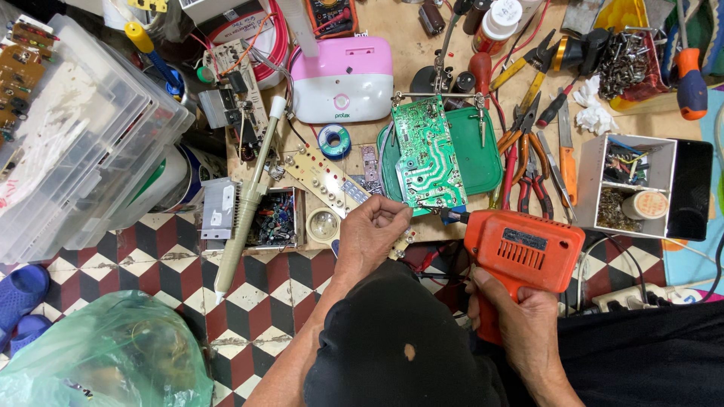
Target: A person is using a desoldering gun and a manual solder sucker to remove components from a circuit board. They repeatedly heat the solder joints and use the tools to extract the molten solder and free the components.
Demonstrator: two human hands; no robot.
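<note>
A green circuit board [427,153] is clamped upright in a helping-hands stand [437,94] over a green tray [475,162]. My left hand [371,232] is closed just below the board's lower edge, fingertips pinched as if on a thin wire that I cannot make out. My right hand [520,316] grips the handle of an orange pistol-shaped soldering gun [520,249]. Its tip [445,213] touches the board's bottom edge, next to my left fingers.
The bench holds pliers and cutters [528,151], a pink-and-white device [343,79], a solder spool [333,141], a beige desoldering pump [249,203], a parts box [626,185] and clear plastic bins [75,136]. Checkered floor and a green plastic bag [98,354] lie below.
</note>
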